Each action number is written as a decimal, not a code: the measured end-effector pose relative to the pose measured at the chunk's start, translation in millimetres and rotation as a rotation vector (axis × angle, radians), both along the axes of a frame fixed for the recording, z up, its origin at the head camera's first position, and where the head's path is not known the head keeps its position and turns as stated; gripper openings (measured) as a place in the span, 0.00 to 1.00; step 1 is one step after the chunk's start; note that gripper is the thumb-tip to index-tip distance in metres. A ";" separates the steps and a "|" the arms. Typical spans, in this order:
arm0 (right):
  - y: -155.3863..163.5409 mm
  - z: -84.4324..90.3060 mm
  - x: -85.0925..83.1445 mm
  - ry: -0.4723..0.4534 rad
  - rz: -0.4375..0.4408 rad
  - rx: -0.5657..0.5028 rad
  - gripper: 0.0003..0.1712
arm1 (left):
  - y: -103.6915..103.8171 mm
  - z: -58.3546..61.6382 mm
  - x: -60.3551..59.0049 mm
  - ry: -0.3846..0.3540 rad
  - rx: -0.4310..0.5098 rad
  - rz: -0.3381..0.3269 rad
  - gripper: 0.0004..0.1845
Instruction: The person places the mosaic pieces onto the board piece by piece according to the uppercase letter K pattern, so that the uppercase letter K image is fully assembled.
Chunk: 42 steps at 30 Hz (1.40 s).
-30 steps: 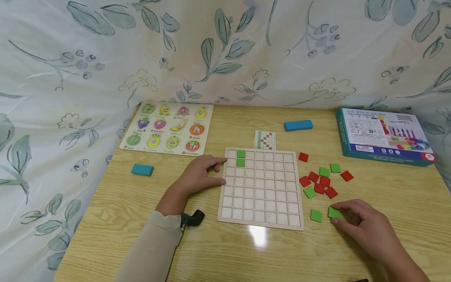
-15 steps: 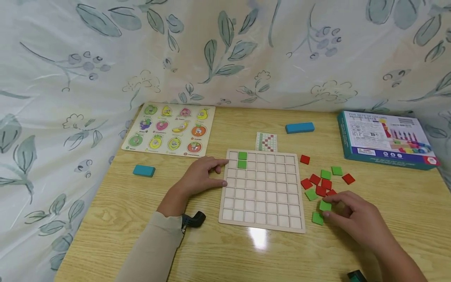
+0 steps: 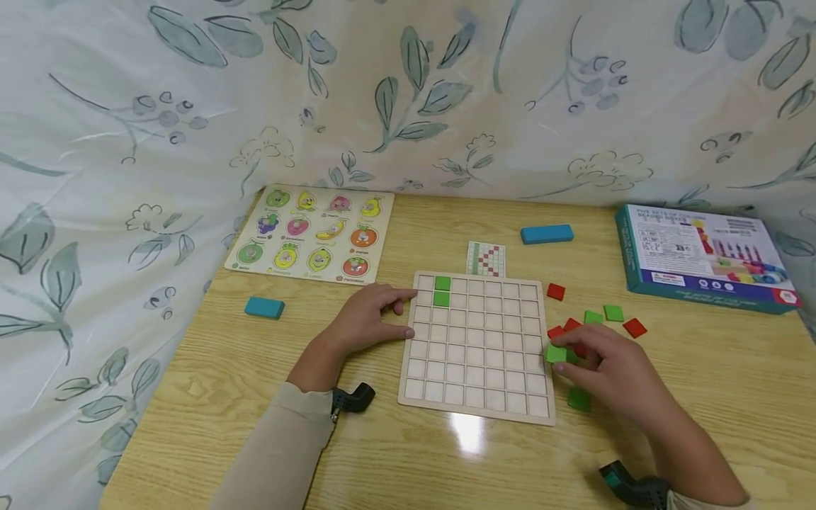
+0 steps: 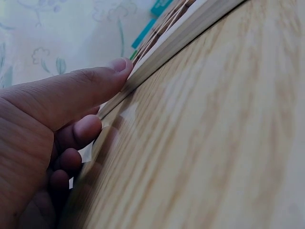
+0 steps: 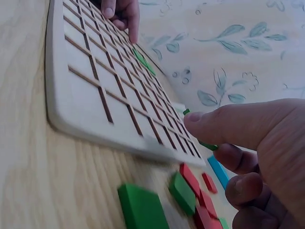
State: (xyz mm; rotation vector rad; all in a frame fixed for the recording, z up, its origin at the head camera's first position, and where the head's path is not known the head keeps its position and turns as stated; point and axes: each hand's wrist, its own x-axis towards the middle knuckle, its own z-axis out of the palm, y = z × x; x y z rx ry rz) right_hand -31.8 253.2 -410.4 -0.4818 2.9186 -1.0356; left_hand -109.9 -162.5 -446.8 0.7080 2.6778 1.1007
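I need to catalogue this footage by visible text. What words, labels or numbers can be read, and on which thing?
Teal box: a heading in capitals, too blurred to read.
Fruit puzzle board: small captions under each fruit, too small to read.
Pattern card: coloured squares only.
Grid board: no text.

No readable text: small print on the box lid (image 3: pixel 701 251) and fruit puzzle (image 3: pixel 312 230) too blurred.

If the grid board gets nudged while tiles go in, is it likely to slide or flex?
The grid board looks like rigid, flat wood, so flexing seems unlikely. It could slide on the glossy table; the left hand rests against its edge, probably steadying it.
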 end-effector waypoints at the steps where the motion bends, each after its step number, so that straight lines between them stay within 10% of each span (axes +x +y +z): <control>1: -3.2 0.4 -1.9 0.005 0.009 0.000 0.20 | 0.2 0.1 0.0 -0.002 -0.004 0.001 0.36; 42: -114.7 -3.2 -70.4 -0.123 0.163 -0.087 0.17 | 0.9 1.0 -1.0 -0.007 -0.003 0.007 0.36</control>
